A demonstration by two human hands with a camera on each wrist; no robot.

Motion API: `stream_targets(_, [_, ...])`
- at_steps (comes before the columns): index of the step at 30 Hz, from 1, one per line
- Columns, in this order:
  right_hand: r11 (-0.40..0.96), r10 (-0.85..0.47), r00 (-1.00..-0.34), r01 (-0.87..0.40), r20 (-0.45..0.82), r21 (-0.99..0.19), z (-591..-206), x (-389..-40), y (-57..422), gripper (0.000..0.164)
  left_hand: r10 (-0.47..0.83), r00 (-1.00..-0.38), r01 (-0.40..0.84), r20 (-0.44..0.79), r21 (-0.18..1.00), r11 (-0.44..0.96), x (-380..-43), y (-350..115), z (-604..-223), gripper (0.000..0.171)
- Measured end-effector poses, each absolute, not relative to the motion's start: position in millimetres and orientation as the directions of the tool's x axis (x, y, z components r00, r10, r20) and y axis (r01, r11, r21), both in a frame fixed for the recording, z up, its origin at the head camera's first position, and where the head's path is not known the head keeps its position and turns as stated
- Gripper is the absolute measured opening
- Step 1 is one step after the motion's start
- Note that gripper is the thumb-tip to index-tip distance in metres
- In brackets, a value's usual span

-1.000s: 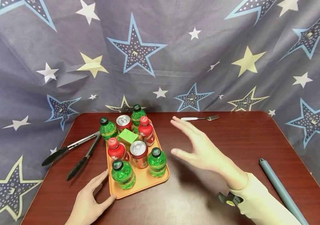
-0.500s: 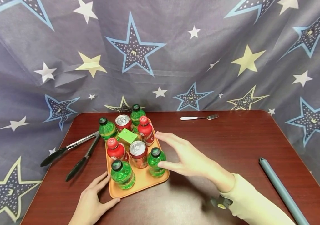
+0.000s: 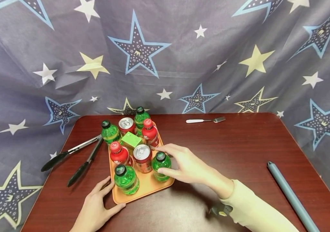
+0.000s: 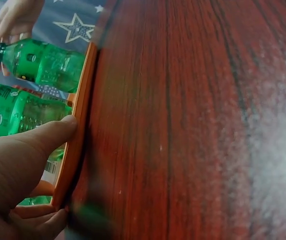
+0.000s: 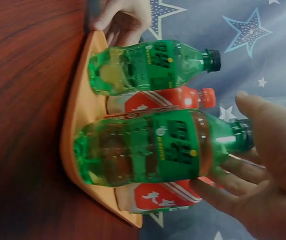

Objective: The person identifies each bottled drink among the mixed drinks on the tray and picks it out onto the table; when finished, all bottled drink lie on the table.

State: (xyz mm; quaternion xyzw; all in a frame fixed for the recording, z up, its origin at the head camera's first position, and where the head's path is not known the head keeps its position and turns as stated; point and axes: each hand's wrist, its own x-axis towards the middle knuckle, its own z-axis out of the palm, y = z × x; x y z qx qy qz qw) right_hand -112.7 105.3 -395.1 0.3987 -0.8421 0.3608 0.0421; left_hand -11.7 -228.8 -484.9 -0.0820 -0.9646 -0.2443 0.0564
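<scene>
An orange tray (image 3: 150, 190) bears green soda bottles, red bottles, red cans and a green box (image 3: 131, 139). My left hand (image 3: 95, 204) holds the tray's near left corner, thumb on the front rim and fingers at the left side, as the left wrist view also shows. At the tray's front right, my right hand (image 3: 191, 166) is spread around a green soda bottle (image 5: 143, 147). Its fingers are behind the upper part and its thumb stands apart from the black cap in the right wrist view. Another green soda bottle (image 3: 126, 182) is nearest my left hand.
Open tongs (image 3: 85, 161) lie left of the tray. A white-handled fork (image 3: 205, 120) lies at the back of the table, and a long grey-blue rod (image 3: 292, 196) lies at the right. A star-printed curtain (image 3: 165, 64) hangs behind the table.
My right hand has moved left and slightly down from beside the tray to around the front right green soda bottle. The left hand has settled closer around the tray's corner.
</scene>
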Motion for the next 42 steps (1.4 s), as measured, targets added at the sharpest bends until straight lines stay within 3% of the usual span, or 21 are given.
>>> stream_targets(8, [0.442,-0.58,-0.711,-0.685,0.397,-0.579,-404.7,-112.4,99.5,0.036,0.121,-0.989,0.148,0.088,0.442,0.885,-15.9,-227.8,-479.3,0.1])
stream_targets(23, [0.426,-0.488,-0.786,-0.595,0.38,-0.682,-408.6,-108.5,97.3,0.028,0.119,-0.989,0.146,0.087,0.438,0.887,-17.7,-226.0,-477.0,0.099])
stream_targets(32, [0.423,-0.435,-0.777,-0.622,0.454,-0.659,-389.7,-115.2,107.1,0.027,0.117,-0.989,0.143,0.086,0.439,0.887,-18.3,-226.8,-476.5,0.098])
stream_targets(42, [0.428,-0.341,-0.836,-0.545,0.43,-0.72,-370.5,-123.7,133.1,0.029,0.114,-0.993,0.112,0.023,0.432,0.895,-19.1,-225.7,-474.0,0.103])
